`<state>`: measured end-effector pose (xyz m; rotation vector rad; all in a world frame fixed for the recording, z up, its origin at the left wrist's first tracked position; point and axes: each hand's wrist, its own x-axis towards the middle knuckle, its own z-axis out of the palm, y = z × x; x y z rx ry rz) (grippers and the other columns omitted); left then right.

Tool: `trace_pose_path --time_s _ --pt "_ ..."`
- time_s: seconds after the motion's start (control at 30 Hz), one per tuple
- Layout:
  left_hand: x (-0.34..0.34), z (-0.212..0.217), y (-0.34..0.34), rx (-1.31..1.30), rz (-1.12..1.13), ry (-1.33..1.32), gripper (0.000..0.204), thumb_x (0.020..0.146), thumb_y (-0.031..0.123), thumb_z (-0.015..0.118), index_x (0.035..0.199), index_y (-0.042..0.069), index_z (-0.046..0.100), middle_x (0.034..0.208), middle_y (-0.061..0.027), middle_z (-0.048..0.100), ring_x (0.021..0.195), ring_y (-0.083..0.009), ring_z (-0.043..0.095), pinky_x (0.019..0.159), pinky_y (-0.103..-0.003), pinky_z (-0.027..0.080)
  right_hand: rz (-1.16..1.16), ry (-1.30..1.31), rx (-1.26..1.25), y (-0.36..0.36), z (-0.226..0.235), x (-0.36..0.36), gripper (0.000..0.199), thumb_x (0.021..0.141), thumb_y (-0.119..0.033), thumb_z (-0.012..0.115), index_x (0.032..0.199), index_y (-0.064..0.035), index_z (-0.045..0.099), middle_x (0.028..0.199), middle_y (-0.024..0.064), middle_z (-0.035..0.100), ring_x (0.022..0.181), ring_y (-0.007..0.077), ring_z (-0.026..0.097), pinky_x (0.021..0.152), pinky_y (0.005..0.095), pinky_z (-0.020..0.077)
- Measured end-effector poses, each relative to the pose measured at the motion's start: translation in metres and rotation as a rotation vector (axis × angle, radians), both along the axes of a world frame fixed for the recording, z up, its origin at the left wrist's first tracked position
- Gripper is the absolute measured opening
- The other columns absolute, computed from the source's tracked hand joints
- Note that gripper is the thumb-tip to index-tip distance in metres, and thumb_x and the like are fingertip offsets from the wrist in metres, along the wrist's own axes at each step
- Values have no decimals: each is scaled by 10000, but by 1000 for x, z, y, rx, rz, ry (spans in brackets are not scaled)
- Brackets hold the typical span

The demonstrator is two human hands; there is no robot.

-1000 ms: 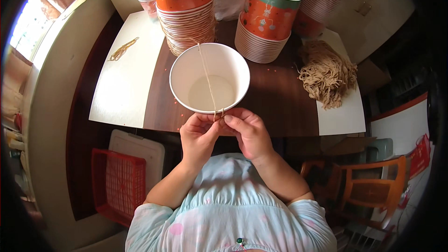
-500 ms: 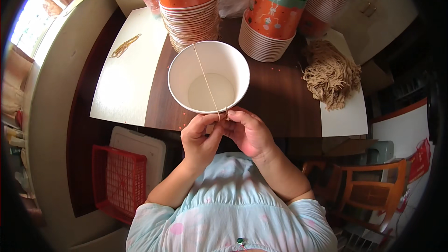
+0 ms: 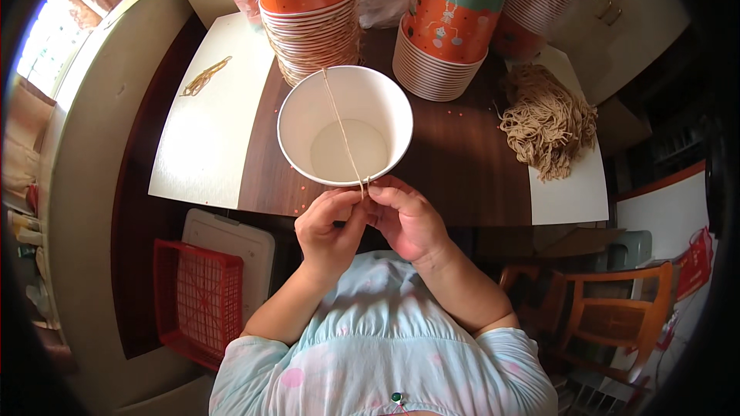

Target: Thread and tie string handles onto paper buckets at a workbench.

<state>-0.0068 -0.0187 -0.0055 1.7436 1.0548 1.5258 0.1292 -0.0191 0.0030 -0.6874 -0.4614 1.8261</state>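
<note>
A white-lined paper bucket [image 3: 301, 127] stands on the table in front of me, its open mouth tilted toward me. A thin tan cord [image 3: 337, 112] runs across the mouth from the far rim to the near rim, where its strands meet at my fingers. My left hand [image 3: 330, 223] pinches the cord just below the near rim, thumb against forefinger. Close on its right, my right hand [image 3: 408, 219] also pinches the cord, its thumb by the rim. The fingers hide the cord's ends and the bucket's near side.
Behind the bucket rise a cord-wrapped stack of orange buckets [image 3: 308, 38] and another stack [image 3: 439, 69]. A heap of tan cords [image 3: 549, 123] lies at the right, a few loose cords [image 3: 206, 75] at the left. Below are a red basket [image 3: 196, 300] and a wooden chair [image 3: 617, 312].
The cord's far end has shifted slightly right along the rim. At the near rim its strands sit closer together between my fingers. My left hand has moved slightly left; both hands still pinch.
</note>
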Motion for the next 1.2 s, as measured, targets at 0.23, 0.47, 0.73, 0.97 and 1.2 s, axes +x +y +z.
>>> trace_pose_path --time_s 0.23,0.47,0.73,0.97,1.2 --pt "-5 0 -2 -304 -83 -337 111 852 -88 608 958 -80 638 888 -98 679 800 -128 651 748 -215 508 -10 -22 -58 5 -12 8 213 905 -161 509 1024 -35 634 917 41 657 795 123 591 741 273 469" --pt "-8 2 3 -398 -97 -407 86 855 -62 622 936 -80 643 887 -110 684 800 -138 659 754 -229 522 3 -117 -76 11 -5 -2 194 900 -258 608 928 -85 692 857 1 672 749 77 584 702 223 462" --pt "-15 13 4 -422 -117 -434 74 848 -37 640 913 -74 640 857 -111 685 770 -143 661 719 -240 538 24 76 -80 15 -10 -17 186 877 -180 583 966 -43 672 892 33 675 786 101 602 754 253 482" --pt "-20 12 9 -420 -94 -412 70 845 -58 614 904 -88 638 843 -101 688 767 -125 661 717 -239 541 23 22 -73 18 -11 -8 260 866 -189 482 1001 -22 629 905 54 661 804 130 597 750 291 472" --pt "-18 7 12 -379 -133 -419 80 864 -52 604 936 -75 631 883 -125 682 803 -162 672 748 -254 544 -44 -419 180 17 1 1 162 862 -155 571 927 -24 643 863 41 652 754 132 582 736 253 460"
